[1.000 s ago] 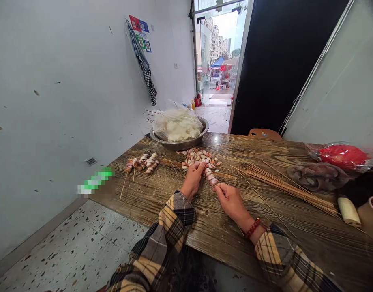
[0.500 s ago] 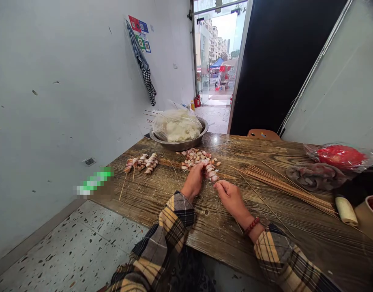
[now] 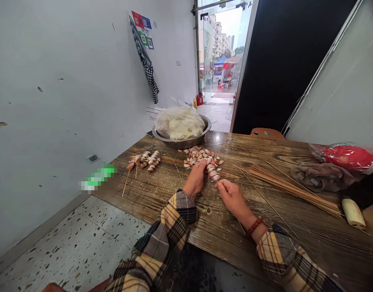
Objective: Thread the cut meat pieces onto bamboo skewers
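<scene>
A skewer of garlic cloves (image 3: 213, 172) slants between my hands, several cloves threaded along it. My right hand (image 3: 233, 196) is closed on the lower end of its stick, just below the last clove. At the upper end, my left hand (image 3: 196, 177) has its fingers closed around a garlic clove at the tip, partly hidden by the hand itself. Just beyond lies a pile of loose garlic cloves (image 3: 197, 153). To the left, several finished-looking garlic skewers (image 3: 154, 161) rest on the wooden table (image 3: 174, 202), their bare sticks pointing toward me.
A metal basin (image 3: 182, 144) holding a plastic bag of pale food (image 3: 183, 125) stands behind the pile. On the right are a bundle of bamboo sticks (image 3: 292, 188), a grey cloth (image 3: 322, 177), a red plastic-wrapped item (image 3: 349, 158) and a pale cylindrical object (image 3: 353, 213).
The camera view has shifted slightly, so the scene sits a little further right. Both hands keep their hold on the garlic skewer, with hardly any movement.
</scene>
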Tool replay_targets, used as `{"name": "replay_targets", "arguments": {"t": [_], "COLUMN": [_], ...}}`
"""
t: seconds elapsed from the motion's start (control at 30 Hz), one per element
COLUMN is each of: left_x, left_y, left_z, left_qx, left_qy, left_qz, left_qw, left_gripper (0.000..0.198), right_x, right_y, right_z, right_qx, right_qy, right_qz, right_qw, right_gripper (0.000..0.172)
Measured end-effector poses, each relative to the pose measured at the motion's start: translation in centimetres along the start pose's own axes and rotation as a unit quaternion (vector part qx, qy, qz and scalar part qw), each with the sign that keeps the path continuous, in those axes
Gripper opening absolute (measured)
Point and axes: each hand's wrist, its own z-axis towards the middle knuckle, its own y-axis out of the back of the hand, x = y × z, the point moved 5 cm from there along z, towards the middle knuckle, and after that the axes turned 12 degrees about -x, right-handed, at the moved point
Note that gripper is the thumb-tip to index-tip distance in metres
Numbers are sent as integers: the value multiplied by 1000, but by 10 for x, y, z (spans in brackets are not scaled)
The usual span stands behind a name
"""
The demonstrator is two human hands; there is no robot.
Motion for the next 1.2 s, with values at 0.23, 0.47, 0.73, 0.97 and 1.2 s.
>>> {"name": "replay_targets", "arguments": {"t": [0.23, 0.47, 0.73, 0.97, 1.2], "left_x": [2, 4, -2, 0, 4], "left_y": [-2, -5, -7, -7, 5], "left_z": [0, -5, -16, -14, -5], "left_qx": [30, 26, 37, 44, -32], "left_qy": [-41, -6, 132, 94, 46], "left_qz": [27, -33, -111, -87, -76], "left_qw": [998, 999, 984, 991, 996], "left_gripper": [34, 32, 38, 25, 26], "right_x": [-1, -6, -21, -19, -27], "right_y": [1, -2, -8, -5, 7], "right_z": [-3, -1, 1, -1, -6], "right_qx": [-3, 18, 27, 35, 66], "right_qy": [-1, -12, -84, -114, -116], "right_qz": [-10, 18, 114, 112, 13], "right_qw": [1000, 1000, 990, 987, 991], "right_gripper": [34, 35, 40, 42, 45]}}
